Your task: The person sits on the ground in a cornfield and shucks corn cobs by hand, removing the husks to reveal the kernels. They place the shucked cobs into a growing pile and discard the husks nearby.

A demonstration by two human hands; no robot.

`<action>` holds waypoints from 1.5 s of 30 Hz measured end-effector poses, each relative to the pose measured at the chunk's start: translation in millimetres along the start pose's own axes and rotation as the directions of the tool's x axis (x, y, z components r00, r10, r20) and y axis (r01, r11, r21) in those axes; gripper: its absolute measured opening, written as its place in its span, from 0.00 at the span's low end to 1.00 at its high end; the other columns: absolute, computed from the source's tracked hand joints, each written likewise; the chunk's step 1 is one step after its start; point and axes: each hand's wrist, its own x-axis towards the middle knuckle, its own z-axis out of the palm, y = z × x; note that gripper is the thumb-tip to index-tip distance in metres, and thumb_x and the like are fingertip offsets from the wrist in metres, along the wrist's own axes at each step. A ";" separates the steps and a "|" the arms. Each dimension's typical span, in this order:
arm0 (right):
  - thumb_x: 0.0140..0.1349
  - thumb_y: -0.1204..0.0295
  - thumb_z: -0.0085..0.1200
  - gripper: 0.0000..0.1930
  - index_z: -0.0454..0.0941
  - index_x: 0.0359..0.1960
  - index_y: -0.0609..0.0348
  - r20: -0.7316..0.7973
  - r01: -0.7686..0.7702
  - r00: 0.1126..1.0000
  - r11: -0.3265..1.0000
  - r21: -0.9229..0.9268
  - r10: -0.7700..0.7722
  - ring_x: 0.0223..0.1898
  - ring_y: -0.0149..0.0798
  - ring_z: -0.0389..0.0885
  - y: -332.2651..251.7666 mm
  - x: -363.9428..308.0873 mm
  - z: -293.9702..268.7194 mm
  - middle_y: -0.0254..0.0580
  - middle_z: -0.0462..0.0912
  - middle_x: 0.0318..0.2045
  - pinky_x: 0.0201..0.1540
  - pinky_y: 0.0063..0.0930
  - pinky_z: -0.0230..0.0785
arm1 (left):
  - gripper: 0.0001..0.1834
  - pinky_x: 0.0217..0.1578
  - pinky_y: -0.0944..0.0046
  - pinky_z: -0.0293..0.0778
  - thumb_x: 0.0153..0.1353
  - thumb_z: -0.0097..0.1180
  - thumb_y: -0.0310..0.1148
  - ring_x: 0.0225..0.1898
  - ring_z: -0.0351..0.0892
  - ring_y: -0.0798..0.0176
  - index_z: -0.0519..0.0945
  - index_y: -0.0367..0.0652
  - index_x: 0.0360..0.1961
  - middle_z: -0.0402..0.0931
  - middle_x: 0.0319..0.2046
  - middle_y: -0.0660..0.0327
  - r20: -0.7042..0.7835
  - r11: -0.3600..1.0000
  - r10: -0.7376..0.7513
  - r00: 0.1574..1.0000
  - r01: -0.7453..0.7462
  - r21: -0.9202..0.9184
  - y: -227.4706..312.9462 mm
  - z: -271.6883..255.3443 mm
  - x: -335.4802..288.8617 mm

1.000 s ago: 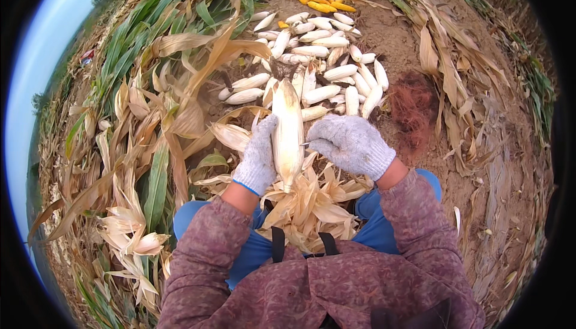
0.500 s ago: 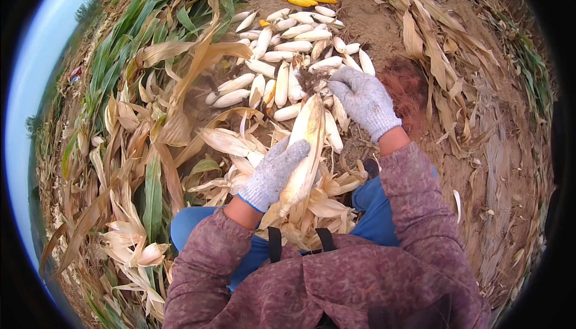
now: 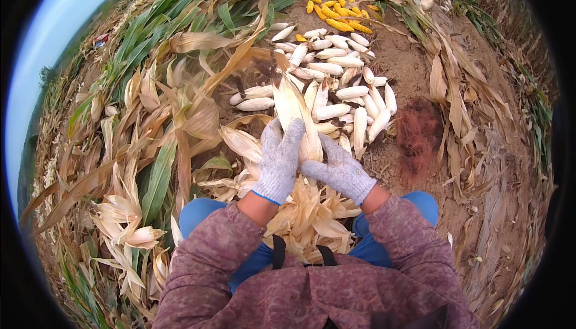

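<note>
An ear of corn (image 3: 292, 104) in its pale, dry husk stands tilted in front of me, its tip pointing away. My left hand (image 3: 279, 156), in a light grey knitted glove, grips it low on the left side. My right hand (image 3: 341, 172), gloved alike, is around its lower right side, thumb at the base and fingers along the edge. The ear's bottom is partly hidden by both hands. Beyond lies a pile of white, husked ears of corn (image 3: 332, 111). Loose husks (image 3: 312, 224) cover the ground between my knees.
Several yellow ears of corn (image 3: 339, 25) lie past the white pile. Dry stalks and leaves (image 3: 135, 131) are heaped at left, with more stalks (image 3: 462, 101) at right. A reddish-brown patch of corn silk (image 3: 418, 140) lies on the bare soil.
My right hand has come down from the ear's tip to its lower right side. The ear has tipped leftward, and the view has shifted slightly.
</note>
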 end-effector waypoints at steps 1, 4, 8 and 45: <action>0.63 0.51 0.68 0.45 0.66 0.75 0.67 0.028 -0.033 0.999 0.998 0.060 0.031 0.64 0.43 0.80 -3.8 1.4 -1.1 0.54 0.81 0.63 0.68 0.36 0.71 | 0.22 0.51 0.60 0.78 0.74 0.59 0.38 0.50 0.80 0.65 0.79 0.29 0.58 0.81 0.52 0.53 -0.004 0.999 0.029 1.000 -0.029 0.027 -2.0 -1.5 2.7; 0.59 0.54 0.73 0.47 0.66 0.75 0.65 0.048 -0.023 0.999 0.960 0.280 0.010 0.62 0.42 0.82 -6.3 1.2 -0.5 0.53 0.82 0.62 0.65 0.36 0.75 | 0.26 0.53 0.58 0.78 0.76 0.57 0.43 0.51 0.80 0.63 0.77 0.29 0.60 0.81 0.52 0.52 -0.045 0.995 0.089 0.995 -0.087 0.047 -3.8 -6.3 8.6; 0.60 0.57 0.74 0.46 0.66 0.75 0.67 0.127 -0.004 0.991 0.960 0.280 -0.033 0.61 0.39 0.81 3.7 -2.5 -3.4 0.49 0.82 0.63 0.65 0.34 0.74 | 0.32 0.56 0.58 0.77 0.79 0.53 0.51 0.53 0.80 0.61 0.74 0.30 0.64 0.80 0.52 0.52 -0.075 0.995 0.100 0.992 -0.101 -0.016 14.4 -11.5 25.3; 0.57 0.52 0.70 0.43 0.71 0.71 0.64 -0.118 0.121 0.986 0.992 0.046 -0.115 0.65 0.54 0.80 -11.4 -16.9 9.2 0.57 0.82 0.62 0.67 0.43 0.71 | 0.21 0.58 0.49 0.79 0.82 0.47 0.50 0.53 0.83 0.50 0.79 0.45 0.57 0.82 0.52 0.54 -0.047 0.806 -0.161 0.986 0.104 -0.582 40.0 4.9 52.2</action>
